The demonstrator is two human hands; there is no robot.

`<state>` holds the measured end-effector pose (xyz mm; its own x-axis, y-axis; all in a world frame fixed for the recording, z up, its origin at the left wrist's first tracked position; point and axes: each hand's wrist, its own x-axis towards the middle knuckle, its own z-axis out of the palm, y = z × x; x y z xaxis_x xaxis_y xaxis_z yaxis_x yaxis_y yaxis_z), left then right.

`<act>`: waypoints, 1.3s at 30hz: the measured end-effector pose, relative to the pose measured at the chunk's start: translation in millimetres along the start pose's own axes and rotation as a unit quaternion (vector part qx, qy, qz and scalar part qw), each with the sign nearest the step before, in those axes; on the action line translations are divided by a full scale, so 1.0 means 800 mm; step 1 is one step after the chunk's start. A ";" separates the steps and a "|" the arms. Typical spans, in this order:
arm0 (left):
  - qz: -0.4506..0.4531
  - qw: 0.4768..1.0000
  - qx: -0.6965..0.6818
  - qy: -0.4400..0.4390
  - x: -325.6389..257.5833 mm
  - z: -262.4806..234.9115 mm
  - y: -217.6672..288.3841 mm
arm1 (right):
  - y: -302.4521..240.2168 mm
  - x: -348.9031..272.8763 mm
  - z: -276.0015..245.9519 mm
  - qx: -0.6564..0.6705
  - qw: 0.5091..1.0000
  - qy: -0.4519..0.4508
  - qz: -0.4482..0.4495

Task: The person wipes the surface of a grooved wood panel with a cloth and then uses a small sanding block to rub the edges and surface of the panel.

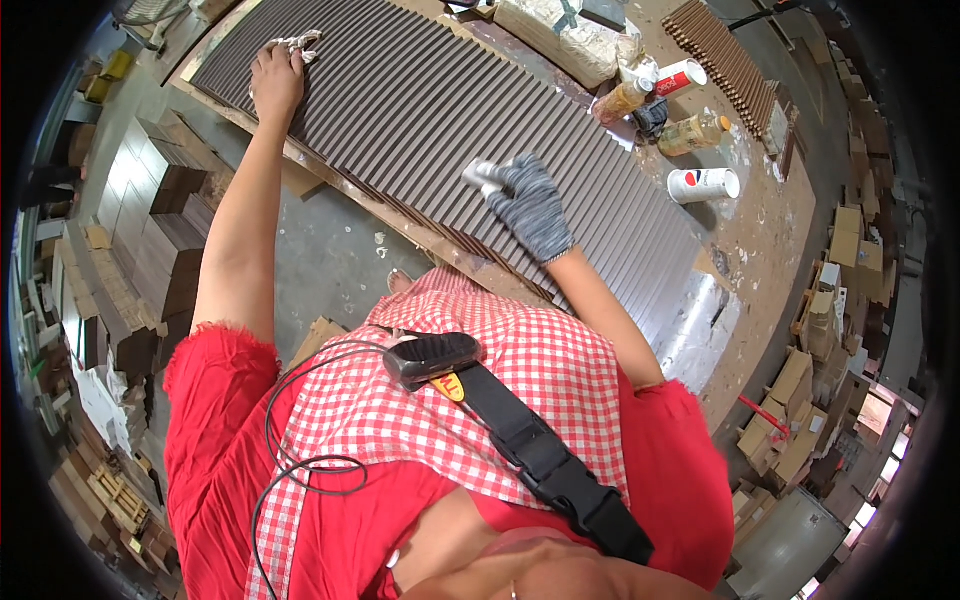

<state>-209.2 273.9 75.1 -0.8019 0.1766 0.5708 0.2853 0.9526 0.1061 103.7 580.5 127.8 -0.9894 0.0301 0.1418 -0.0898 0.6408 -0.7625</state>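
Observation:
A broad layer of long grey-brown strips (420, 110) lies side by side across the workbench, forming a ridged surface. At its far left end, my bare left hand (277, 85) presses down with fingers closed on a crumpled whitish rag (304, 43). My right hand (532, 208), in a grey knitted glove, is over the middle of the strips, near their front edge. Its fingers are bent together around a small white patch, which could be cloth or part of the glove; I cannot tell which.
On the bench (770, 230), right of the strips, are a white can (703, 185), a red-and-white can (681, 78) and bottles (693, 134). A wrapped block (560, 40) lies at the back, brown slats (725, 70) behind right. Stacked boards (150, 170) stand on the left floor, cartons (790, 410) on the right.

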 end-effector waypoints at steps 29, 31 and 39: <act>-0.010 1.000 0.004 -0.006 -0.004 0.001 -0.005 | 0.099 0.047 -0.067 -0.081 0.984 0.080 0.139; -0.014 1.000 0.004 -0.017 -0.001 0.001 0.000 | 0.080 0.040 -0.076 -0.016 0.984 0.017 0.177; -0.010 1.000 -0.009 -0.021 0.009 -0.004 0.014 | 0.134 0.073 -0.095 0.009 0.990 0.097 0.106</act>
<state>-210.5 285.0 83.1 -0.8283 0.1690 0.5342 0.2790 0.9512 0.1317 45.0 709.3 102.8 -0.9461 0.3096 0.0948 0.1130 0.5903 -0.7992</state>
